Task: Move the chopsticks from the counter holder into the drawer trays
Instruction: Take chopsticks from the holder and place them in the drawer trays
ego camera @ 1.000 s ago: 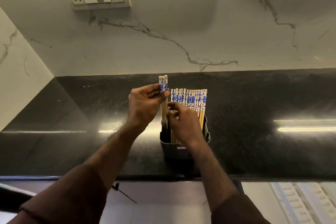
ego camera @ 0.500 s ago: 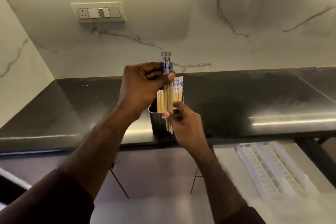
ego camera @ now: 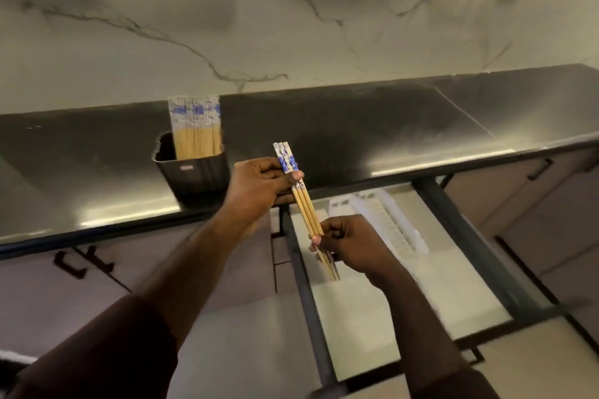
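Both hands are on one small bunch of chopsticks [ego camera: 303, 204] right now (looks like three, hard to be sure with the blur). The left hand [ego camera: 262, 183] is pinching the bunch near the blue-and-white patterned tops, thumb pressed across the front and fingers curled behind. The right hand [ego camera: 351, 241] is closed around the plain wooden ends lower down, with the tips poking out just below it. The bunch runs on a slant from the left hand down to the right one, patterned ends up. Under the right hand is the open drawer [ego camera: 470, 236], with a white ribbed tray [ego camera: 398, 223] sitting in it just beyond that hand's knuckles; the bunch is above the drawer, not touching it as far as I can tell. Off to the far side of the left hand, the dark holder [ego camera: 197, 172] stands on the black worktop [ego camera: 372, 126], with the remaining chopsticks [ego camera: 196, 129] upright inside it, packed toward its right side.
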